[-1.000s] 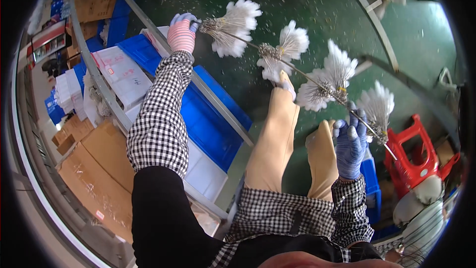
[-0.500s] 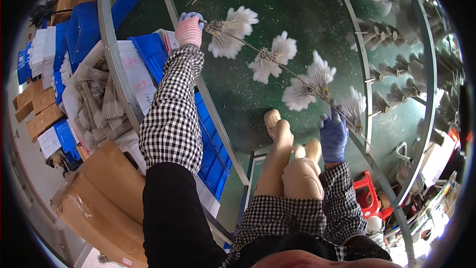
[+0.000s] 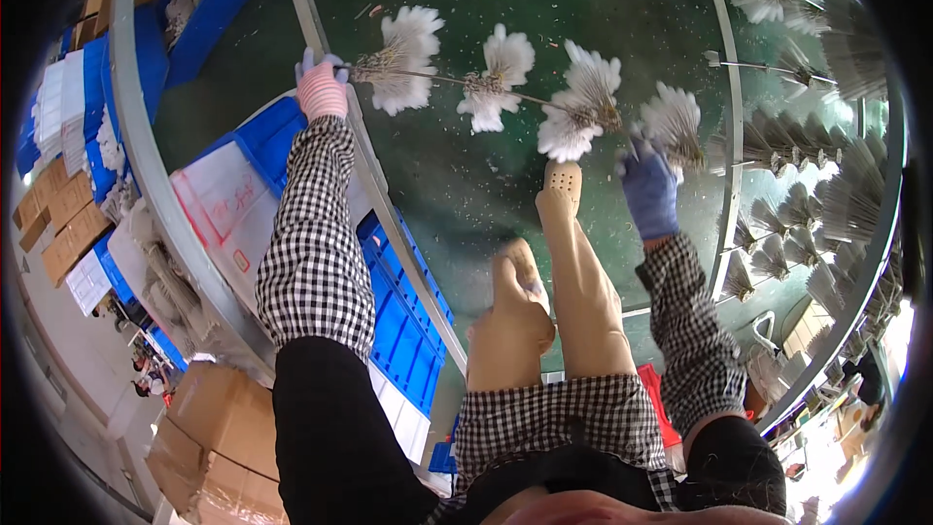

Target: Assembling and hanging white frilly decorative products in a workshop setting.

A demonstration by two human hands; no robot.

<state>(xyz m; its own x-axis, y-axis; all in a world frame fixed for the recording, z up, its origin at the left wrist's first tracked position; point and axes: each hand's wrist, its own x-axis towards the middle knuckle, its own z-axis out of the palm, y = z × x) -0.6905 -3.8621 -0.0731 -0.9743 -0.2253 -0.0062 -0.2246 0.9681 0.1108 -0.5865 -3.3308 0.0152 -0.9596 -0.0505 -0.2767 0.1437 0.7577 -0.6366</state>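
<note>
Upper left of the head view: your left hand [image 3: 321,87], in a pink-cuffed glove, is gripping one end of a thin rod [image 3: 505,92] strung with white feather tufts [image 3: 403,63]. At centre right, your blue-gloved right hand [image 3: 649,190] is closing on the rod's other end, beside the last tuft. Blue crates [image 3: 403,321] are sitting at lower left, by a grey rail [image 3: 379,194].
</note>
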